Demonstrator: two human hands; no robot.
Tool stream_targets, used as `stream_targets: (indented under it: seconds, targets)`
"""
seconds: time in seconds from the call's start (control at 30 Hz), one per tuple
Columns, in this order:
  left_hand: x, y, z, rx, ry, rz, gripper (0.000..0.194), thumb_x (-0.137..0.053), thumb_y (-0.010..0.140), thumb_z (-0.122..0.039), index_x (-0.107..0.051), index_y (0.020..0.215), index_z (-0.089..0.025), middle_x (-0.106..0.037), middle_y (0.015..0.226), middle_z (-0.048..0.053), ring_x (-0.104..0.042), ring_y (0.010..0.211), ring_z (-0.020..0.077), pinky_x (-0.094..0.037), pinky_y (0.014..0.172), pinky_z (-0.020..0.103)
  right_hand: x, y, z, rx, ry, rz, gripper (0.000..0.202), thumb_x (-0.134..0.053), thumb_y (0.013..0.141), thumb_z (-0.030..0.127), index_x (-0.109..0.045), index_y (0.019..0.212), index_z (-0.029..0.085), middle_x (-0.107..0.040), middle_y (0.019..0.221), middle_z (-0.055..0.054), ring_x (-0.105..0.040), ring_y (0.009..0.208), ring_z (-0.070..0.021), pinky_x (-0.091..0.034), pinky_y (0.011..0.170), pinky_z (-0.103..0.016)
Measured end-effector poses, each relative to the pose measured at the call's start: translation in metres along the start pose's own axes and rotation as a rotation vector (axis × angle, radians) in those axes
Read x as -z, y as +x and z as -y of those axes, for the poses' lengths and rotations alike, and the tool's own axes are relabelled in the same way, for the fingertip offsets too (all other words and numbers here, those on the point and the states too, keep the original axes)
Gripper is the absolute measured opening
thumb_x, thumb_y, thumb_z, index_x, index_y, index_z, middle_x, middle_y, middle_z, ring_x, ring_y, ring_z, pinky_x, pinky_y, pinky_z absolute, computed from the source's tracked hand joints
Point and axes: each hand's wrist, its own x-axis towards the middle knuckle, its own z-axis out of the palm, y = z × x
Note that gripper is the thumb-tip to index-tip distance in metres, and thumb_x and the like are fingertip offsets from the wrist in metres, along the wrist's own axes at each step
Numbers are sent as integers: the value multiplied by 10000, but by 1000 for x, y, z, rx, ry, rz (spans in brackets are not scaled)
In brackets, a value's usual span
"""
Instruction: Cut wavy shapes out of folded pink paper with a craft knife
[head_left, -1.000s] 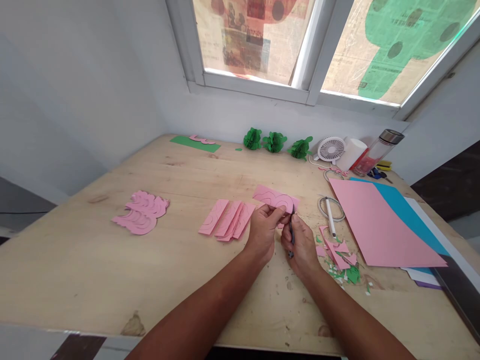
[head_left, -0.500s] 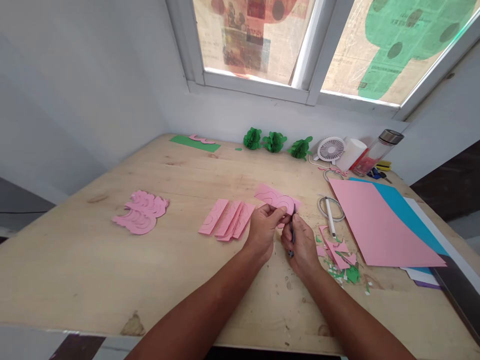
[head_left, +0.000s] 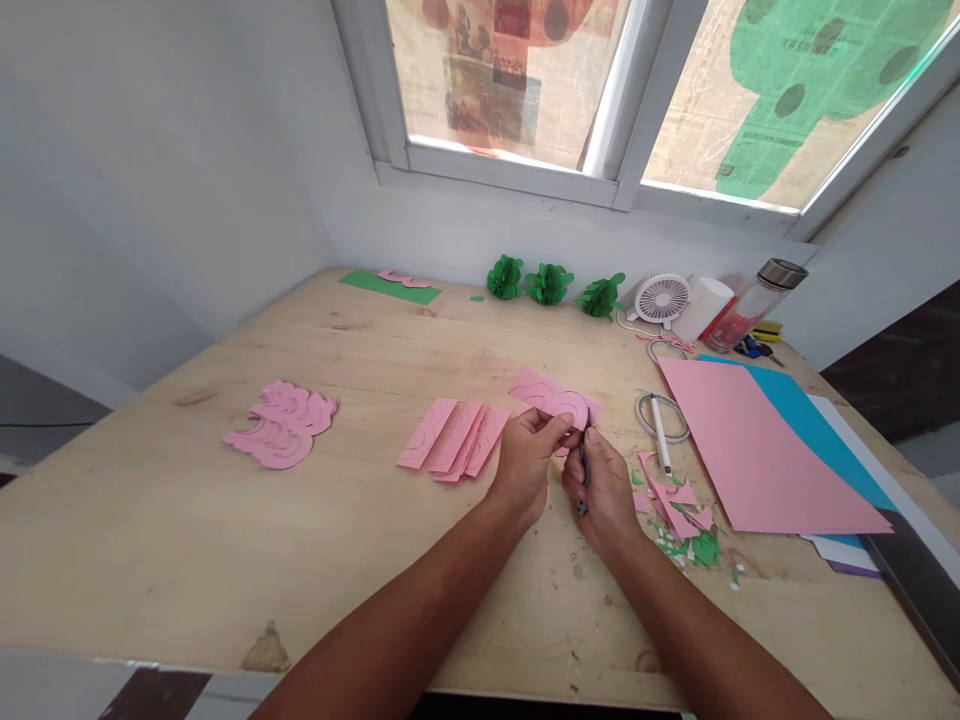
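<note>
Between the thumb and fingers of my left hand [head_left: 529,455] is a piece of pink paper [head_left: 551,393] with curved outlines drawn on it. My right hand [head_left: 602,490] is closed on dark-handled scissors [head_left: 584,468], whose blades meet the paper's right side. Left of my hands lie several pink paper strips [head_left: 454,440] marked with curves, some overlapping. Farther left rests a pile of pink scalloped cutouts [head_left: 283,425]. Pink, green and white paper scraps [head_left: 684,515] are scattered to the right of my right hand.
A white pen [head_left: 661,435] lies over a coiled cable. Pink sheets [head_left: 765,450] and other coloured sheets cover the table's right side. Along the back stand green paper shapes [head_left: 550,284], a small fan [head_left: 661,298] and a bottle [head_left: 757,305]. A green strip [head_left: 390,287] lies back left.
</note>
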Motion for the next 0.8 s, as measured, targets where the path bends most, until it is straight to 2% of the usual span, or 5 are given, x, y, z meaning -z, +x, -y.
stream_targets:
  seconds: [0.2, 0.5, 0.8]
  targets:
    - [0, 0, -1, -6, 0, -9, 155, -687, 630, -232, -569, 617, -132, -547, 572, -9, -513, 568, 96, -409, 651, 260, 0, 0, 0, 4, -6, 4, 385, -521, 815, 500, -484, 613, 174, -371, 438, 76, -247, 351, -46, -171, 330, -178]
    - [-1, -1, -2, -43, -19, 40, 126, -653, 663, -228, -575, 637, -133, -519, 557, -20, -449, 520, 74, -365, 573, 229, -1, -1, 1, -14, 3, 6, 371, -523, 812, 495, -496, 627, 175, -363, 428, 79, -228, 349, -47, -156, 327, -171]
    - [-2, 2, -1, -69, -33, 4, 140, -674, 634, -230, -590, 676, -126, -545, 605, -19, -400, 460, 46, -341, 508, 215, -2, -3, 0, -20, -23, 19, 344, -526, 809, 500, -547, 708, 171, -348, 425, 88, -220, 336, -46, -154, 319, -173]
